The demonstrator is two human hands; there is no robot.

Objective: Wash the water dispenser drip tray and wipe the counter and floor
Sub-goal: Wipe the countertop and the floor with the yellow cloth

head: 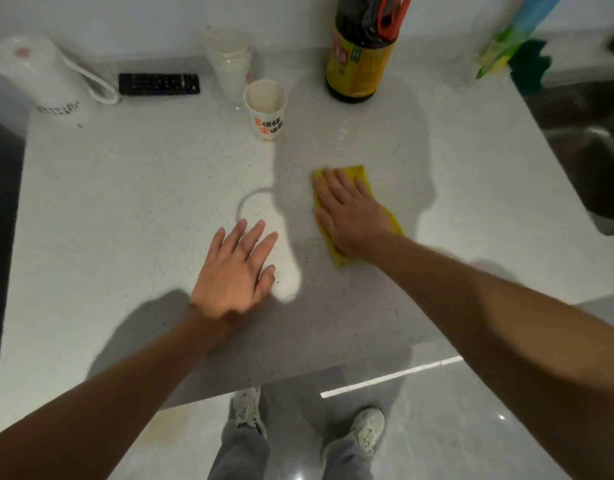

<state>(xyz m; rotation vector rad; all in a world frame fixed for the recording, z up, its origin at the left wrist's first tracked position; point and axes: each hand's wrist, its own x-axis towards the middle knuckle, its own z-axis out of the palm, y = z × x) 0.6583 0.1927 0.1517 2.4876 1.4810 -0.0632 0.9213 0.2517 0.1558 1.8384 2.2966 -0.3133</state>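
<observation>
A pale speckled counter (132, 188) fills most of the view. My right hand (350, 213) lies flat, palm down, on a yellow cloth (359, 172) in the middle of the counter, fingers pointing away from me. My left hand (234, 271) rests flat on the bare counter a little nearer and to the left, fingers spread, holding nothing. A faint ring mark (245, 202) shows on the surface just beyond the left hand. The grey tiled floor (454, 427) and my two shoes appear below the counter's front edge. No drip tray is visible.
At the back stand a white kettle (32, 74), a black remote (159, 84), a stack of plastic cups (229, 64), a paper cup (265, 110) and a dark sauce bottle (361, 53). A steel sink (592, 150) lies to the right, with a green cloth (528, 69) near it.
</observation>
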